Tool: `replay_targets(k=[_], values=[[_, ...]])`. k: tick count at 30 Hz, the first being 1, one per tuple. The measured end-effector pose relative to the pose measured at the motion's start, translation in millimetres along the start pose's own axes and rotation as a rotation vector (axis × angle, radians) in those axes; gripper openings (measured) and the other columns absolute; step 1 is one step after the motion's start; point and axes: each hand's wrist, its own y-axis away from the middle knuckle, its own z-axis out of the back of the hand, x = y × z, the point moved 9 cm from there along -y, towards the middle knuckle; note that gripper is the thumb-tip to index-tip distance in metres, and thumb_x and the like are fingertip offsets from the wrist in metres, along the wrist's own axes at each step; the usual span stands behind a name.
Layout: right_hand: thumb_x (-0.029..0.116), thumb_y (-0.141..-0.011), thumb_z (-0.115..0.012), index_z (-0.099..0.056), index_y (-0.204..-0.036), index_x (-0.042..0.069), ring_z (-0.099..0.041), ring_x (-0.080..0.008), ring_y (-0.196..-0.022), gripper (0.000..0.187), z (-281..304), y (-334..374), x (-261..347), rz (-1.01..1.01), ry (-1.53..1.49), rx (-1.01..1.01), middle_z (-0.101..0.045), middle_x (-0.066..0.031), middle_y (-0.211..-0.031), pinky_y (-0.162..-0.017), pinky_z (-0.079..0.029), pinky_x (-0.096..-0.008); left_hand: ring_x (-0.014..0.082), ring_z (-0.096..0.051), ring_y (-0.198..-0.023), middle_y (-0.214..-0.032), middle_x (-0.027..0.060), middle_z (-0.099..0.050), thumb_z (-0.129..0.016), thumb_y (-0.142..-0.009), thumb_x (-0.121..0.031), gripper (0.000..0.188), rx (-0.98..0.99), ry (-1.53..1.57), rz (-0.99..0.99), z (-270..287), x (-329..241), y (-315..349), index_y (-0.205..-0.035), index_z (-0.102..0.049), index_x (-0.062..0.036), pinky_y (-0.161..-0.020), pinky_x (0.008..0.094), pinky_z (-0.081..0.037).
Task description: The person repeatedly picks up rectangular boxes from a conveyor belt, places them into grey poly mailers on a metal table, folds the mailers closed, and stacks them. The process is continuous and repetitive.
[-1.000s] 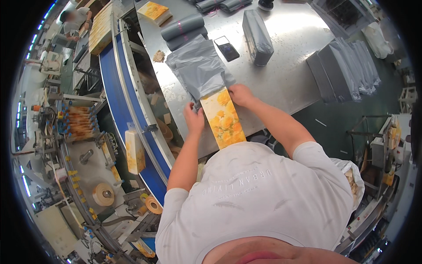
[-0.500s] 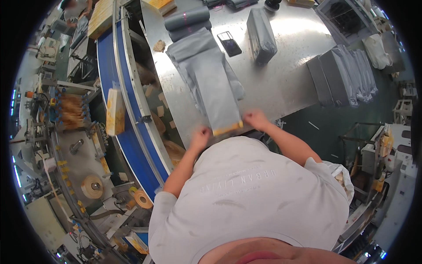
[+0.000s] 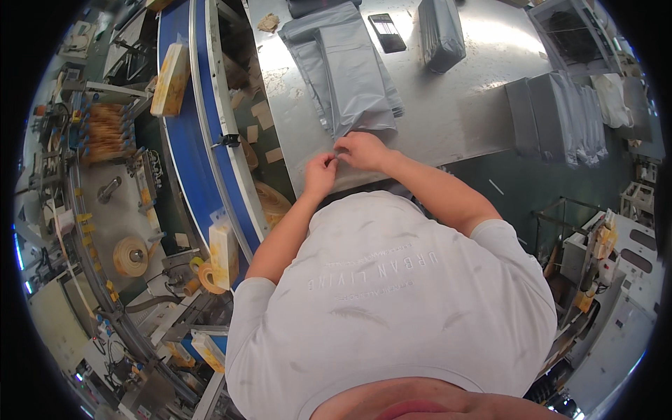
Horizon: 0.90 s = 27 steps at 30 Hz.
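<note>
A long grey plastic bag (image 3: 353, 77) lies on top of a loose stack of similar grey bags (image 3: 304, 52). Its near end is puckered and narrows toward my fingers. My right hand (image 3: 365, 152) is closed in a pinch at that gathered end. Just to its left and a little nearer, my left hand (image 3: 320, 176) is also closed, fingertips pressed together and almost meeting the right ones. Whatever the left fingers hold is too small to make out.
The bags rest on a metal table (image 3: 448, 133). On it stand a phone (image 3: 387, 33), an upright bundle of grey bags (image 3: 441, 35) and a larger bundle (image 3: 553, 119). To the left runs a blue conveyor belt (image 3: 189, 147) carrying yellow-and-white packs (image 3: 171, 80).
My hands came together from either side of the bag's near end, which is now puckered. The yellow strip there is out of sight. The packs on the conveyor have moved.
</note>
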Motion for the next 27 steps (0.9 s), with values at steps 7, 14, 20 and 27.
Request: replay_targets(k=[7, 14, 20, 27], values=[[0.019, -0.088, -0.073, -0.071, -0.096, 0.010, -0.069, -0.0360, -0.088, 0.012, -4, 37, 3, 0.138, -0.055, -0.140, -0.069, -0.0117, -0.092, -0.075, -0.055, -0.0481, 0.0122, -0.069, -0.079, -0.086, 0.0058, -0.075, -0.072, -0.097, -0.013, 0.014, 0.118, 0.035, -0.023, -8, -9, 0, -0.102, -0.078, -0.0004, -0.075, 0.0300, -0.055], [0.011, -0.084, -0.077, -0.070, -0.089, 0.008, -0.066, -0.0353, -0.081, 0.010, 7, 141, -36, 0.013, -0.082, -0.325, -0.066, -0.0110, -0.086, -0.070, -0.054, -0.0465, 0.0127, -0.069, -0.086, -0.106, 0.0130, -0.073, -0.083, -0.091, -0.023, 0.065, 0.362, 0.162, 0.106, -76, -19, -8, -0.140, -0.051, 0.0064, -0.075, 0.0291, -0.056], [0.013, -0.085, -0.079, -0.070, -0.088, 0.006, -0.066, -0.0328, -0.076, 0.012, 20, 168, -49, -0.090, -0.140, -0.336, -0.066, -0.0106, -0.085, -0.067, -0.054, -0.0415, 0.0393, -0.072, -0.097, -0.107, 0.0273, -0.071, -0.083, -0.078, -0.016, 0.087, -0.008, -0.152, -0.071, -75, -85, -37, -0.145, -0.036, 0.0123, -0.089, 0.0440, -0.057], [0.018, -0.085, -0.074, -0.073, -0.124, 0.010, -0.071, -0.0412, -0.114, 0.040, -42, 523, -278, -1.097, 0.339, 0.654, -0.073, -0.0224, -0.122, -0.099, -0.058, -0.0489, 0.0283, -0.065, -0.090, -0.103, 0.0150, -0.064, -0.077, -0.079, -0.004, 0.073, 0.144, 0.332, 0.003, -55, -50, -19, -0.145, -0.048, 0.0015, -0.086, 0.0406, -0.055]])
